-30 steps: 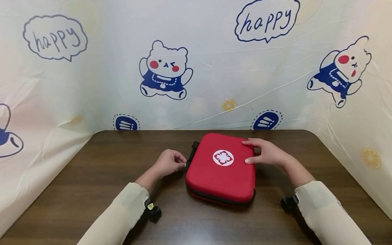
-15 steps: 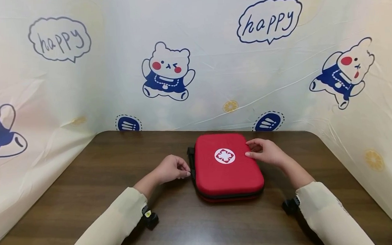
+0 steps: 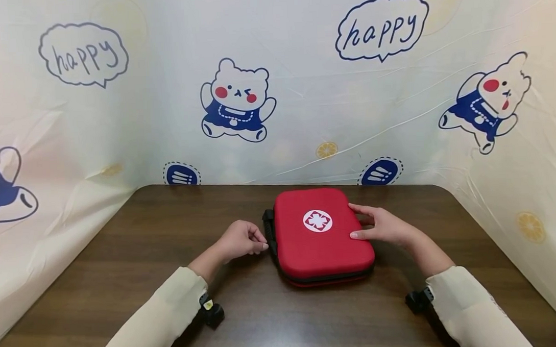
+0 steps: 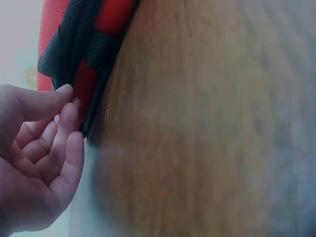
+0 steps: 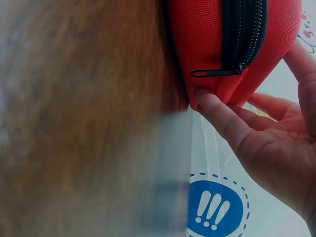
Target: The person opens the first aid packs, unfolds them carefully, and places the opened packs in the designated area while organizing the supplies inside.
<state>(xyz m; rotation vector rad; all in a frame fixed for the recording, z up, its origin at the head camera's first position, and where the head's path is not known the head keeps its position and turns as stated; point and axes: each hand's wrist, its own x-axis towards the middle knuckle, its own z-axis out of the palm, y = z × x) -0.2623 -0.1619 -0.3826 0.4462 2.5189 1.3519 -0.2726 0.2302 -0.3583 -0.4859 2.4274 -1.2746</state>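
Observation:
A red first aid case (image 3: pixel 324 251) with a white round emblem (image 3: pixel 317 221) lies closed-lidded on the table. A black carry handle (image 3: pixel 269 227) runs along its left side. There my left hand (image 3: pixel 241 239) pinches thumb and forefinger at the end of the zipper (image 4: pixel 81 24), apparently on a zipper pull hidden by the fingertips. My right hand (image 3: pixel 384 225) grips the opposite side, thumb and forefinger on the upper edge and other fingers down the side wall. In the right wrist view, another zipper pull (image 5: pixel 217 73) hangs loose close to the right fingers (image 5: pixel 224 116).
The brown wooden table (image 3: pixel 178 212) carries the case near its far edge. Behind it hangs a pale printed curtain (image 3: pixel 294 106) with bears and lettering. Small black cameras (image 3: pixel 212 313) are strapped at both cuffs.
The case has turned, its near side swinging right so that it sits squarer to the table. My left hand came slightly nearer, and the right hand shifted a little down along its side.

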